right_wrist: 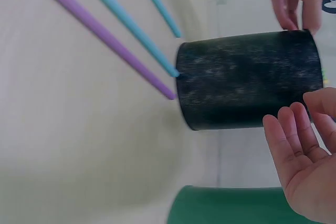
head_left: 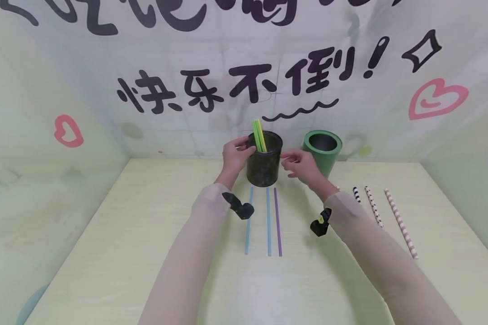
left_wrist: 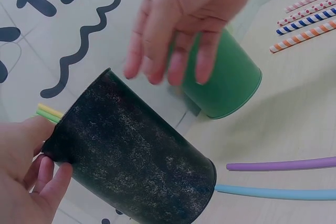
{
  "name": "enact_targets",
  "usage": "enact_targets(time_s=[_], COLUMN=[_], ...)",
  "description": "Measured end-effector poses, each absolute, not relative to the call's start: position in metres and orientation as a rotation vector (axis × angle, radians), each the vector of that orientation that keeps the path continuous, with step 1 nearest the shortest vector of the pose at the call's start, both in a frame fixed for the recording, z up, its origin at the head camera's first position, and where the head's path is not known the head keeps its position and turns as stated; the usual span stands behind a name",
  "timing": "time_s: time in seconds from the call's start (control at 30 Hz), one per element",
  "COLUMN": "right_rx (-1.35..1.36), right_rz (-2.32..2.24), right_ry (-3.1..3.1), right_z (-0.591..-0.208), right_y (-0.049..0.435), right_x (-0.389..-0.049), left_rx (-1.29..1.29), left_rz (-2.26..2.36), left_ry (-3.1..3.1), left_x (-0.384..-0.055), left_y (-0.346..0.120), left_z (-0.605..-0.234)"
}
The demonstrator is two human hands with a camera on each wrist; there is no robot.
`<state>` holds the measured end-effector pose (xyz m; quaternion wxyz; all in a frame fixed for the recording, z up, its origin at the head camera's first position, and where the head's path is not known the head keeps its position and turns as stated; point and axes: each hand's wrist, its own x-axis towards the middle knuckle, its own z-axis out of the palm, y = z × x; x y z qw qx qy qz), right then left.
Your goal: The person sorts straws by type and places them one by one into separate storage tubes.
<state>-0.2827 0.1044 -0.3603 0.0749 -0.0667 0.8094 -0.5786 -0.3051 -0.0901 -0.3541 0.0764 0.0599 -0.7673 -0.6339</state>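
Observation:
A black cylindrical cup (head_left: 263,169) stands at the back of the table, with green and yellow straws (head_left: 259,135) leaning in it. My left hand (head_left: 236,158) holds the cup's left side at the rim, thumb and fingers curled at the edge in the left wrist view. On the cup's other side is my right hand (head_left: 302,167), fingers loosely bent and holding nothing; whether a fingertip touches the cup, I cannot tell. In front of the cup lie a purple straw (head_left: 278,225) and two blue straws (head_left: 269,225).
Behind my right hand stands a green thick-rimmed cup (head_left: 327,158). Striped and dotted paper straws (left_wrist: 307,22) lie on the right of the table (head_left: 146,243), partly under my right forearm in the head view. A printed cloth wall (head_left: 187,126) rises behind the cups.

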Motion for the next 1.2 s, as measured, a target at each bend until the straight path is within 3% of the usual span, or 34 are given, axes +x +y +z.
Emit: enact_targets(time_s=[0.53, 1.2], right_rx=[0.049, 0.141], right_rz=[-1.624, -1.577], right_ry=[2.320, 2.433], right_z=[-0.432, -0.439], right_y=[0.096, 0.085], right_x=[-0.270, -0.264], left_rx=[0.189, 0.195], left_rz=[-1.909, -1.910], left_ry=[-2.292, -2.301], left_x=[-0.307, -0.306], left_y=[-0.092, -0.090], left_z=[-0.357, -0.355])
